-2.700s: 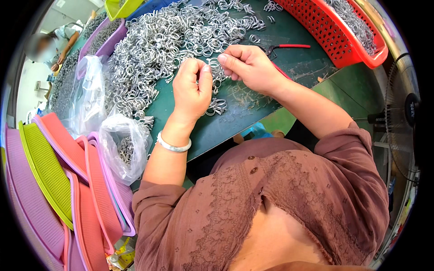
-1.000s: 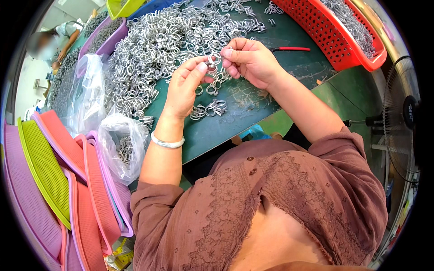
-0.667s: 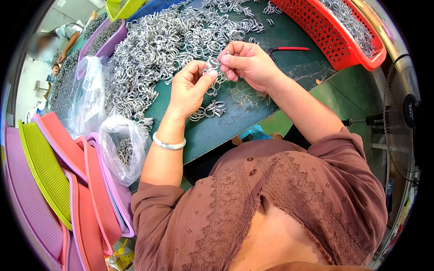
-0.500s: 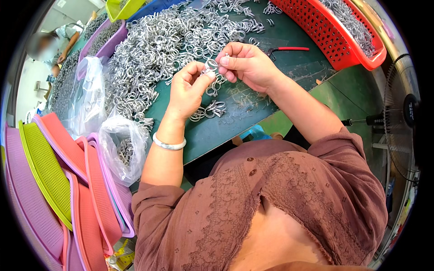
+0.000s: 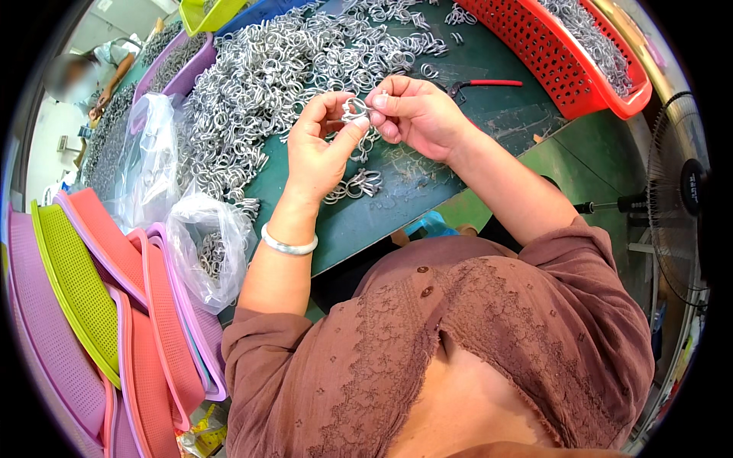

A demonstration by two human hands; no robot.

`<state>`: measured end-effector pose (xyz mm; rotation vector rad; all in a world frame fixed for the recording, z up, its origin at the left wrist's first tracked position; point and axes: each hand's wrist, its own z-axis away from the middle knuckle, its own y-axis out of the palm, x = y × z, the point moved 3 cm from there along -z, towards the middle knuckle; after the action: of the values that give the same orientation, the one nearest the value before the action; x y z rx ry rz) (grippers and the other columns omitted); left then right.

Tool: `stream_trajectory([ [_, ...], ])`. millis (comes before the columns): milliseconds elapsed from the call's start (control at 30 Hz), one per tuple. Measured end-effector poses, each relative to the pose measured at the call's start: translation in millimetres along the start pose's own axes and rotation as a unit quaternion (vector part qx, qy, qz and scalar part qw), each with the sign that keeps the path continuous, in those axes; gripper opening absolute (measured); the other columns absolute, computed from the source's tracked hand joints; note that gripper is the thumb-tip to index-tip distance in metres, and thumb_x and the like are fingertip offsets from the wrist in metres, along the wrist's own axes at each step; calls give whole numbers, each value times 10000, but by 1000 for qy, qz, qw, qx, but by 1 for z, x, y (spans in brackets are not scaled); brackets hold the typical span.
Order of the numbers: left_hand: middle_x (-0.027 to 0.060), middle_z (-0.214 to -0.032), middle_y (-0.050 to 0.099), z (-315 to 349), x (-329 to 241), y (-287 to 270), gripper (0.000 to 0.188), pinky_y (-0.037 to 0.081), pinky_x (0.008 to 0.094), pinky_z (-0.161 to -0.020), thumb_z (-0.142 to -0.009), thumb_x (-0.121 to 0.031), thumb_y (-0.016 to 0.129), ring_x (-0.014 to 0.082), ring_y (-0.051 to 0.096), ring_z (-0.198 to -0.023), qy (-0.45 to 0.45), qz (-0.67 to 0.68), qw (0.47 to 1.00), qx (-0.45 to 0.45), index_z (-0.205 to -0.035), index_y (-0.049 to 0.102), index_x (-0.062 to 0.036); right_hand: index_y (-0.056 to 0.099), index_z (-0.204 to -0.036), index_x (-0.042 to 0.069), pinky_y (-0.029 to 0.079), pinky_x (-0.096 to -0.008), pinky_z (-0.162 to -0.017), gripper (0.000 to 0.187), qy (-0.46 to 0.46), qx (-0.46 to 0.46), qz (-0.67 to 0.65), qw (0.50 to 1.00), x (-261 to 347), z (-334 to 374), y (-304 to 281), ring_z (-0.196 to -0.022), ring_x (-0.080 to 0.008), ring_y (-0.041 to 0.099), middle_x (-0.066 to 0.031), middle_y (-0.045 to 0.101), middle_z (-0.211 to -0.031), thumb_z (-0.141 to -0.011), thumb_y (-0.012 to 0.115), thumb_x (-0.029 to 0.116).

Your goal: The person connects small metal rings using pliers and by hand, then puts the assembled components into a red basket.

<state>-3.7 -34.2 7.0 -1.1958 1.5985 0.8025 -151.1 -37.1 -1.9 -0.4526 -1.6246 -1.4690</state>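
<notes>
Here, the left hand (image 5: pixel 322 145) gripped a silver ring (image 5: pixel 353 108) between thumb and fingers, above the green surface (image 5: pixel 382 221); at its right side, the fingers of the right hand (image 5: pixel 418 118) pinched a partly hidden metal piece (image 5: pixel 372 111). A heap of rings (image 5: pixel 259 84) lay on the far left, red-handled pliers (image 5: pixel 495 82) on the right, near a red basket (image 5: pixel 527 49).

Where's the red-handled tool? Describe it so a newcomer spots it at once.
On the green table, find the big red perforated basket at the upper right. Left of it, just beyond the right hand, lies the red-handled tool. Its slim, straight red handle and dark head set it apart from the silvery rings nearby.
</notes>
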Motion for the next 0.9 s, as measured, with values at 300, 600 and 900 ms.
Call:
stream_trajectory([
  [300, 20, -819, 571, -1, 7, -5, 216, 436, 211, -664, -755, -48, 605, 80, 531, -731, 51, -32, 996, -59, -965, 559, -22, 544, -817, 23, 389, -192, -476, 60, -62, 0, 103, 993, 3, 2, -1, -532, -74, 496, -40, 566, -677, -801, 554, 80],
  [600, 20, -843, 550, -2, 6, -3, 175, 416, 204, -698, -785, -52, 565, 73, 503, -763, 0, 28, 1000, -10, -943, 516, 5, 546, -852, 8, 396, -189, -517, 75, -100, 10, 180, 978, 3, 5, 1, -570, -67, 484, -35, 555, -694, -814, 534, 71],
  [900, 118, -865, 547, 0, -22, 6, 224, 418, 312, -728, -687, 9, 581, 250, 529, -803, 229, -285, 931, 11, -902, 526, -17, 547, -815, 23, 396, -189, -467, 62, -24, -29, 143, 989, 6, 2, -9, -531, -70, 506, -34, 566, -665, -801, 546, 84],
])
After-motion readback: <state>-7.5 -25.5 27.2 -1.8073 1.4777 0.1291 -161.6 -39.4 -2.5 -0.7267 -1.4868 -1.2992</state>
